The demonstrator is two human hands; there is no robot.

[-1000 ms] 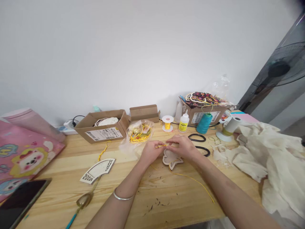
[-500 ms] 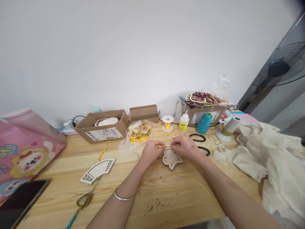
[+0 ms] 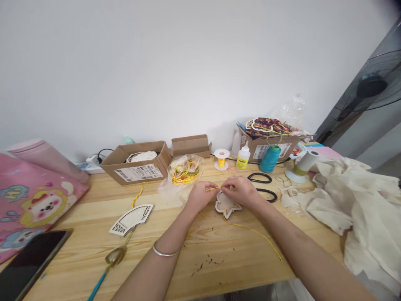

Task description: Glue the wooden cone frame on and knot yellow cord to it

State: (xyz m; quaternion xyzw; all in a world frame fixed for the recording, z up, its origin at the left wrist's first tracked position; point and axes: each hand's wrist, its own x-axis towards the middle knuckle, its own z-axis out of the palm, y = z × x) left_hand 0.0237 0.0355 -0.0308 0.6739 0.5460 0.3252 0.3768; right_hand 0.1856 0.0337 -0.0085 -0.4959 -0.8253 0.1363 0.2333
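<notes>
My left hand (image 3: pixel 202 195) pinches a yellow cord (image 3: pixel 252 232) between thumb and forefinger. Close beside it, my right hand (image 3: pixel 239 189) is closed on the same cord, the fingertips of both hands nearly meeting. Just below the fingers is a pale, flower-shaped wooden frame (image 3: pixel 226 205), partly covered by my right hand. From the frame's lower edge the cord's long tail trails right across the table. Black scissor handles (image 3: pixel 266 195) lie right of my right hand; any blades are hidden.
A plastic bag of yellow cords (image 3: pixel 184 171), cord spool (image 3: pixel 221 161), glue bottle (image 3: pixel 242 158) and teal thread cone (image 3: pixel 270 159) stand behind. Left lie a fan-shaped ornament (image 3: pixel 133 219), phone (image 3: pixel 33 263) and cardboard box (image 3: pixel 138 173). Cream cloth (image 3: pixel 360 200) is heaped right.
My hands have come closer together, shortening the stretch of cord between their fingertips. The view has shifted slightly; the frame stays beneath my hands.
</notes>
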